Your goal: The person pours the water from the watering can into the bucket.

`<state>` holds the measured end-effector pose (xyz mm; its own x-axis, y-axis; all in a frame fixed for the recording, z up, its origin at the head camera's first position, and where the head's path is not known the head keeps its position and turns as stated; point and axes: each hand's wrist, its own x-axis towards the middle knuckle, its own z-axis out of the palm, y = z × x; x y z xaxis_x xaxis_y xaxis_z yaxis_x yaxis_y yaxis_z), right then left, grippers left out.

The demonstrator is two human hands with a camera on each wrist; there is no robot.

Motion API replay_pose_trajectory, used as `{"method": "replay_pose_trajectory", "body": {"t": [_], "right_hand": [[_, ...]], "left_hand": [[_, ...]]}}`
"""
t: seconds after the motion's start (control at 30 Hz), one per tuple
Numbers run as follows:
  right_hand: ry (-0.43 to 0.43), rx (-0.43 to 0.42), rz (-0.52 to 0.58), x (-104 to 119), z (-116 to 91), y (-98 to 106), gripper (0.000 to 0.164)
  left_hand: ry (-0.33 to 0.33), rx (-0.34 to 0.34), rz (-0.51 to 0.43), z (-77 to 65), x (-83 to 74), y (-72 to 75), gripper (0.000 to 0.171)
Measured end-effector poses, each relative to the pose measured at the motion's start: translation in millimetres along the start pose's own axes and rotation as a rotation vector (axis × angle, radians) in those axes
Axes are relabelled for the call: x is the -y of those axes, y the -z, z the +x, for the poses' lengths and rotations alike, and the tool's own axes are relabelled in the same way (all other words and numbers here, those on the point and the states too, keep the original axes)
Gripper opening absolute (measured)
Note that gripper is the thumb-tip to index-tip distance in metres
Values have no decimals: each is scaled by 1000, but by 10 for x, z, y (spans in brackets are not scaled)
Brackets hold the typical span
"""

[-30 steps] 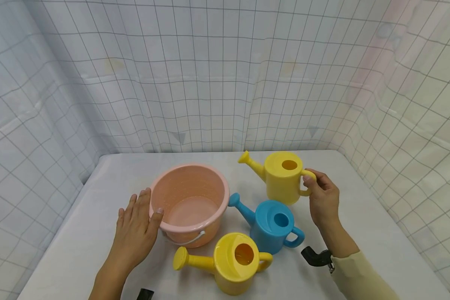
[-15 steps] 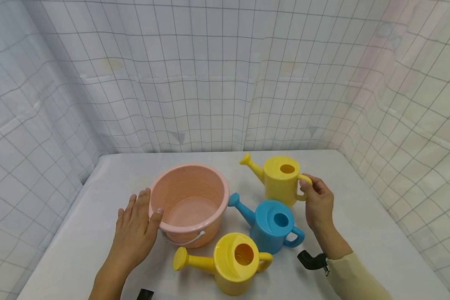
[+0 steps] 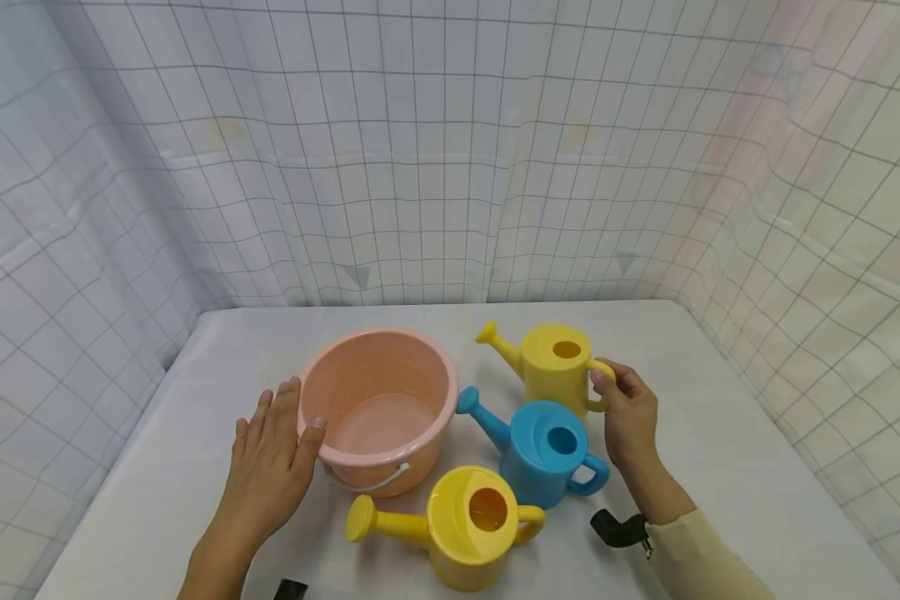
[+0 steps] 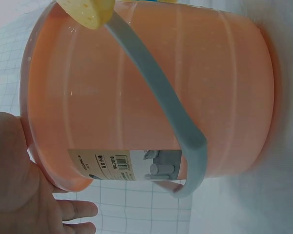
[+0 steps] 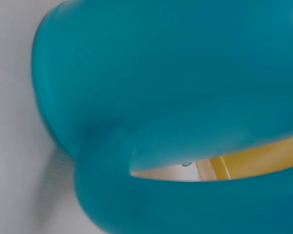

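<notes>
My right hand (image 3: 632, 417) pinches the handle of a yellow watering can (image 3: 555, 383) at the back right, its spout pointing left. Just in front of it stands a blue watering can (image 3: 528, 479), which fills most of the right wrist view with its body (image 5: 161, 83) and handle. Fingers straight, my left hand (image 3: 270, 467) lies against the left rim of a pink bucket (image 3: 420, 467). In the left wrist view, the bucket's side carries a label (image 4: 124, 165) and a hanging grey handle (image 4: 158, 87). A second yellow watering can (image 3: 461, 562) stands nearest me, with water inside.
All of it stands on a white-covered table (image 3: 720, 417). White grid-patterned curtains (image 3: 450, 167) enclose the back and sides. A black device (image 3: 618, 530) sits at my right wrist, and another black piece (image 3: 291, 590) shows near the left one.
My right hand has brought the back yellow watering can slightly left and nearer, lowering it in the head view behind the blue one. The left hand, bucket and other cans have stayed put.
</notes>
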<state>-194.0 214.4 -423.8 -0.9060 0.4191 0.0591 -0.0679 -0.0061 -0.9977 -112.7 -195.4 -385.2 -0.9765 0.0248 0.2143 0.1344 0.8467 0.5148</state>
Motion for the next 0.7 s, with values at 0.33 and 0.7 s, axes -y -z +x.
{"method": "replay_pose_trajectory", "body": {"t": [0.33, 0.7], "right_hand": [[13, 7, -72, -88, -28, -7, 33], [2, 21, -79, -161, -47, -3, 36]], "left_hand": [[5, 4, -1, -1, -5, 2, 66], [4, 3, 0, -1, -2, 1, 66]]}}
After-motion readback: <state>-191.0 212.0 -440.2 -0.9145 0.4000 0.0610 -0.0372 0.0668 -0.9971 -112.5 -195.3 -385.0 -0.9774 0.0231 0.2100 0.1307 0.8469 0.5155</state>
